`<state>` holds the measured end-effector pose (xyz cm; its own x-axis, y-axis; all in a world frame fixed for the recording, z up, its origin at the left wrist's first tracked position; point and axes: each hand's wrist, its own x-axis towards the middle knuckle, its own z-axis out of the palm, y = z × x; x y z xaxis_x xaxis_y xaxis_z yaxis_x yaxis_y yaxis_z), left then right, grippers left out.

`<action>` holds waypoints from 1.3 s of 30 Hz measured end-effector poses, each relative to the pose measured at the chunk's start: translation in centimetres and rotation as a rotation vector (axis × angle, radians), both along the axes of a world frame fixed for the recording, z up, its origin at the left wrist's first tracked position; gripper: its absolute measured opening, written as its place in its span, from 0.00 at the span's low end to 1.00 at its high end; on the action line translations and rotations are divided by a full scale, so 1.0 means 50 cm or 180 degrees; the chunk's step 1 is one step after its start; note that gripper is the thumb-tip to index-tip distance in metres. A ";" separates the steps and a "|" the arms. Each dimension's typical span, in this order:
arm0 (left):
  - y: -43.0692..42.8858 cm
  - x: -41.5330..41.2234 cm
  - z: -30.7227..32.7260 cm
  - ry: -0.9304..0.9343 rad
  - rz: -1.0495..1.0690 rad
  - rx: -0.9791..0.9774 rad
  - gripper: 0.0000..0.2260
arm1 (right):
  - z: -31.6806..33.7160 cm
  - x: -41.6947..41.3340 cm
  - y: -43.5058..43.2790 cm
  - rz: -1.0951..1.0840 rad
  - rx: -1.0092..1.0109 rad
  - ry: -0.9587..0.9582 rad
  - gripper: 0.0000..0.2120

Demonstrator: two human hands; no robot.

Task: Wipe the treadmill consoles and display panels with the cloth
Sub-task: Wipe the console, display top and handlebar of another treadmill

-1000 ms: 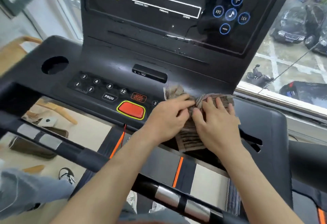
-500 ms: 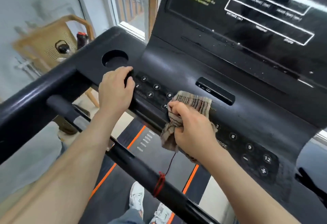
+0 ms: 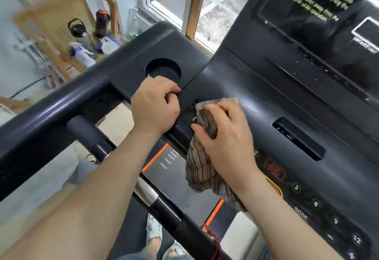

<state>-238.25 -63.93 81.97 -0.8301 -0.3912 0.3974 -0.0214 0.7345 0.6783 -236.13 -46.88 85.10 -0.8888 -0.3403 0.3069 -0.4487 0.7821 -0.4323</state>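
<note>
Hands: L hand [image 3: 155, 105] is curled over the front edge of the console [image 3: 266, 99], just below the round cup holder [image 3: 163, 69], knuckles up, the edge gripped. R hand [image 3: 227, 136] is closed on the striped cloth [image 3: 202, 169]. A bunched part is pinched btwn thumb and fingers and pressed onto the console top, just right of the L hand; the two hands are near but apart. The rest of the cloth is left hanging off the front edge, under the R wrist. A keypad [image 3: 315, 204] w/ numbered btns and a red stop/start btn [image 3: 273, 170] are seen lower right of the R hand. The display panel [image 3: 328, 19] is raised at top right, its yellow text too blurred to be read.
</note>
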 end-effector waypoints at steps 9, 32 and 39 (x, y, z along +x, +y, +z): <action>0.000 -0.002 -0.008 0.0207 0.0060 -0.0030 0.13 | -0.028 0.034 0.003 0.1106 0.0314 0.0200 0.17; 0.000 -0.001 -0.009 0.0315 0.0019 0.0242 0.15 | 0.007 -0.040 0.061 0.0624 0.0655 -0.0067 0.23; 0.005 0.001 -0.005 0.0172 0.0090 0.0186 0.15 | -0.017 0.042 0.007 0.0740 0.0898 -0.0303 0.23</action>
